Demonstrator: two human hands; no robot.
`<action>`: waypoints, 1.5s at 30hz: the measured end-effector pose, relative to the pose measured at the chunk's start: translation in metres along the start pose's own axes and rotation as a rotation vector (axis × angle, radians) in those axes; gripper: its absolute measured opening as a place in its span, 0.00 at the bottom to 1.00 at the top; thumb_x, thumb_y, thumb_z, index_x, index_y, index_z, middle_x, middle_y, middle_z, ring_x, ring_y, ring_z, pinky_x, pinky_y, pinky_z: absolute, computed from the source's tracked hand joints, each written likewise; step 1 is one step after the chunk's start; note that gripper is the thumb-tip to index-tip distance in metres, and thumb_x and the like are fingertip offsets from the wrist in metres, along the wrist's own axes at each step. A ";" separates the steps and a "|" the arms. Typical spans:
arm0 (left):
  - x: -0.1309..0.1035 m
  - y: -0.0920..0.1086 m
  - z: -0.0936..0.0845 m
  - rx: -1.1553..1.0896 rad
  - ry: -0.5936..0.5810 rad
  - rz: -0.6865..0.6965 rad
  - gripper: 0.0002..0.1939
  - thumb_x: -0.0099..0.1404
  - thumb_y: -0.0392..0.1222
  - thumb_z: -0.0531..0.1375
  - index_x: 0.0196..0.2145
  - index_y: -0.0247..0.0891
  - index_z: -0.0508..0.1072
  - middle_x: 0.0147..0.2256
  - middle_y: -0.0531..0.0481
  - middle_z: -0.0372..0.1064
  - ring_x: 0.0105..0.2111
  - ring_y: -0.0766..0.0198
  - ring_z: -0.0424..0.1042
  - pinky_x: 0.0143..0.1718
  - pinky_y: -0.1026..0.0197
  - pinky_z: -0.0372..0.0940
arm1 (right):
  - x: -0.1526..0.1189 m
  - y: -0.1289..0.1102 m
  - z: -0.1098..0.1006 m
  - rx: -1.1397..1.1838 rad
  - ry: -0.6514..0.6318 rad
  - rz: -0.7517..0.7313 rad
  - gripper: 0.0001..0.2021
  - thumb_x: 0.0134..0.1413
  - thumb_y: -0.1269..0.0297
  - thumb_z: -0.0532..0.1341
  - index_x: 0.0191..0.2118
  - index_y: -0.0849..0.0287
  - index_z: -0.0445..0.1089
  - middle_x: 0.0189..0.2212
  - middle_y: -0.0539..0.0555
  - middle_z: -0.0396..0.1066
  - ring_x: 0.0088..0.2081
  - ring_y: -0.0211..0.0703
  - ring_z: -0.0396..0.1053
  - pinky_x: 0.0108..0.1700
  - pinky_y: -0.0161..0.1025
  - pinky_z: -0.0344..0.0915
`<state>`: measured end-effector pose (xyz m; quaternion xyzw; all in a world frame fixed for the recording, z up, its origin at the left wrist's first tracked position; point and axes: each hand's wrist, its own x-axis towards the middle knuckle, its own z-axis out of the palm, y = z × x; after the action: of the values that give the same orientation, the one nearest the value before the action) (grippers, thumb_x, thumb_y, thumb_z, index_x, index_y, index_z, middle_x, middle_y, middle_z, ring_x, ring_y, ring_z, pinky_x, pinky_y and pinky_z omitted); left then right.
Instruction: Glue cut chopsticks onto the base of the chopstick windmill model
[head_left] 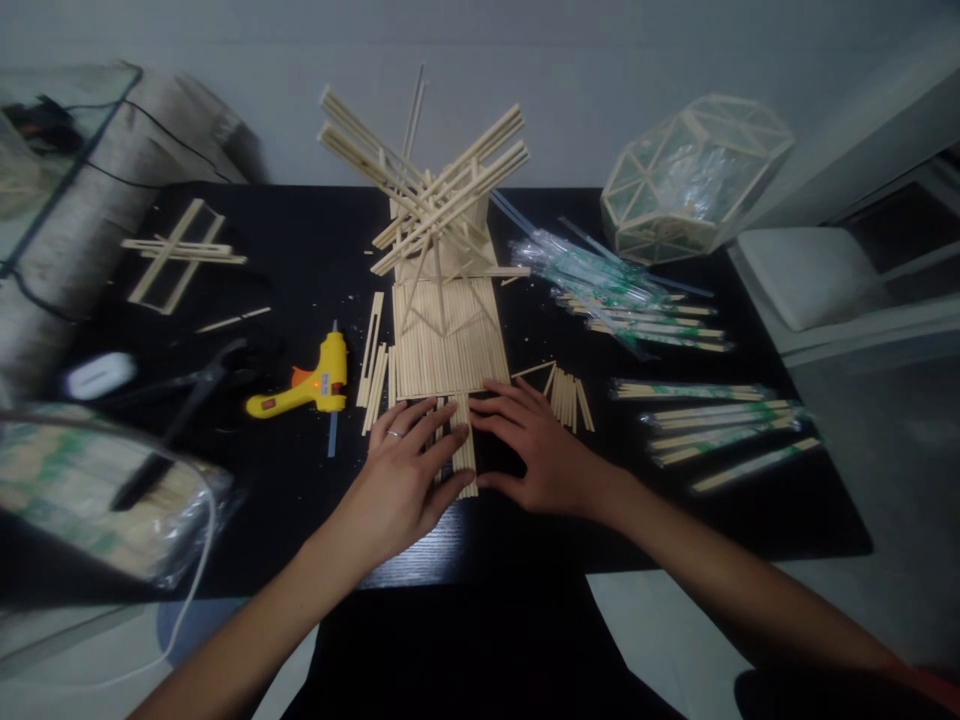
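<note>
A short row of wooden sticks (464, 450) lies side by side on the black table, at the near end of a stick-built model. My left hand (405, 470), with a ring on one finger, rests on the row's left side, fingers apart. From the right, my right hand (536, 445) touches the row's other edge with its fingers stretched out. Just beyond them is the model's flat platform of sticks (450, 345), joined side by side. Crossed bundles of sticks (442, 215) rise from its far part. My left fingers hide some of the short row.
A yellow glue gun (326, 375) stands left of the model, near loose cut sticks (377, 385). More short sticks (570, 398) lie right. Wrapped chopsticks (720, 425) and plastic wrappers (577, 265) spread further right. Pliers (202, 380), a crossed stick frame (176, 255) and a bagged bundle (97, 490) are left.
</note>
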<state>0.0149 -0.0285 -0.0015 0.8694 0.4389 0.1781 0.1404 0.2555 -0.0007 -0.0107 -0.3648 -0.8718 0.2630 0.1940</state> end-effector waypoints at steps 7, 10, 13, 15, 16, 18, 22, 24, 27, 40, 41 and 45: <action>-0.001 -0.003 0.004 -0.039 0.032 -0.002 0.19 0.72 0.47 0.64 0.58 0.40 0.74 0.63 0.39 0.70 0.66 0.43 0.63 0.68 0.33 0.56 | -0.001 0.001 0.000 0.007 0.006 -0.002 0.28 0.57 0.57 0.73 0.60 0.58 0.70 0.61 0.63 0.72 0.73 0.61 0.57 0.74 0.69 0.44; -0.002 -0.006 0.006 -0.063 0.056 -0.008 0.20 0.71 0.47 0.65 0.58 0.41 0.74 0.62 0.40 0.70 0.67 0.42 0.63 0.68 0.32 0.56 | -0.001 0.002 0.000 0.006 0.007 -0.004 0.28 0.58 0.55 0.73 0.61 0.57 0.70 0.62 0.62 0.71 0.73 0.60 0.57 0.74 0.69 0.45; -0.002 -0.008 0.007 -0.067 0.052 -0.001 0.20 0.71 0.47 0.65 0.59 0.41 0.72 0.63 0.40 0.69 0.68 0.42 0.61 0.69 0.32 0.55 | -0.001 0.003 -0.001 0.000 0.009 -0.006 0.30 0.58 0.54 0.73 0.62 0.56 0.69 0.63 0.62 0.71 0.72 0.60 0.59 0.74 0.69 0.46; -0.001 -0.009 0.007 -0.065 0.052 0.006 0.20 0.72 0.46 0.64 0.59 0.41 0.71 0.63 0.39 0.68 0.68 0.42 0.60 0.69 0.33 0.54 | -0.001 0.004 -0.001 -0.002 0.013 -0.013 0.30 0.58 0.54 0.73 0.63 0.55 0.69 0.62 0.62 0.71 0.72 0.60 0.59 0.74 0.69 0.46; -0.001 -0.008 0.007 -0.066 0.057 0.006 0.20 0.72 0.45 0.63 0.59 0.41 0.71 0.63 0.39 0.68 0.68 0.43 0.60 0.69 0.33 0.54 | -0.001 0.004 -0.001 -0.002 0.016 -0.017 0.31 0.58 0.53 0.73 0.63 0.55 0.69 0.62 0.62 0.71 0.72 0.60 0.59 0.74 0.69 0.46; -0.001 -0.008 0.006 -0.075 0.067 0.005 0.20 0.72 0.45 0.63 0.60 0.40 0.70 0.63 0.39 0.68 0.68 0.43 0.61 0.69 0.34 0.54 | -0.002 0.005 -0.001 -0.004 0.024 -0.025 0.30 0.58 0.52 0.73 0.62 0.55 0.69 0.63 0.61 0.71 0.71 0.60 0.60 0.74 0.69 0.46; -0.001 -0.007 0.005 -0.101 0.091 0.003 0.20 0.73 0.43 0.63 0.60 0.40 0.70 0.62 0.40 0.69 0.67 0.45 0.63 0.68 0.35 0.55 | -0.002 0.005 -0.002 0.001 0.063 -0.027 0.25 0.59 0.56 0.72 0.59 0.57 0.72 0.61 0.62 0.72 0.70 0.58 0.62 0.74 0.67 0.48; 0.000 -0.007 0.004 -0.113 0.119 0.008 0.18 0.73 0.41 0.63 0.59 0.40 0.71 0.60 0.41 0.71 0.65 0.46 0.65 0.68 0.36 0.56 | -0.002 0.003 -0.003 0.008 0.074 -0.031 0.19 0.61 0.60 0.70 0.56 0.56 0.73 0.60 0.61 0.73 0.70 0.57 0.63 0.73 0.66 0.49; 0.000 -0.008 0.002 -0.128 0.186 0.007 0.14 0.73 0.38 0.62 0.55 0.41 0.72 0.55 0.43 0.74 0.60 0.50 0.70 0.65 0.40 0.60 | -0.001 0.002 -0.003 -0.006 0.068 -0.071 0.13 0.64 0.67 0.65 0.52 0.52 0.76 0.60 0.57 0.74 0.69 0.55 0.62 0.73 0.66 0.49; -0.002 -0.012 0.003 -0.195 0.238 -0.022 0.05 0.73 0.33 0.61 0.40 0.41 0.71 0.37 0.52 0.74 0.40 0.60 0.72 0.50 0.52 0.63 | -0.001 -0.002 -0.006 -0.026 -0.023 -0.163 0.08 0.63 0.66 0.66 0.46 0.51 0.79 0.59 0.54 0.74 0.70 0.55 0.58 0.74 0.65 0.47; -0.002 -0.012 0.003 -0.194 0.237 -0.018 0.05 0.73 0.33 0.61 0.40 0.41 0.70 0.37 0.52 0.74 0.40 0.60 0.72 0.50 0.52 0.63 | -0.001 -0.002 -0.007 -0.031 -0.029 -0.165 0.07 0.63 0.65 0.67 0.46 0.51 0.79 0.59 0.53 0.74 0.71 0.55 0.58 0.75 0.65 0.46; -0.002 -0.012 0.003 -0.197 0.235 -0.016 0.04 0.74 0.33 0.61 0.40 0.41 0.70 0.37 0.52 0.74 0.40 0.61 0.72 0.50 0.52 0.63 | -0.001 -0.003 -0.006 -0.050 -0.030 -0.181 0.06 0.65 0.64 0.67 0.45 0.51 0.79 0.58 0.53 0.75 0.71 0.55 0.58 0.75 0.64 0.45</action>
<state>0.0066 -0.0235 -0.0092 0.8211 0.4395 0.3199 0.1742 0.2581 -0.0011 -0.0047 -0.2853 -0.9104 0.2280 0.1946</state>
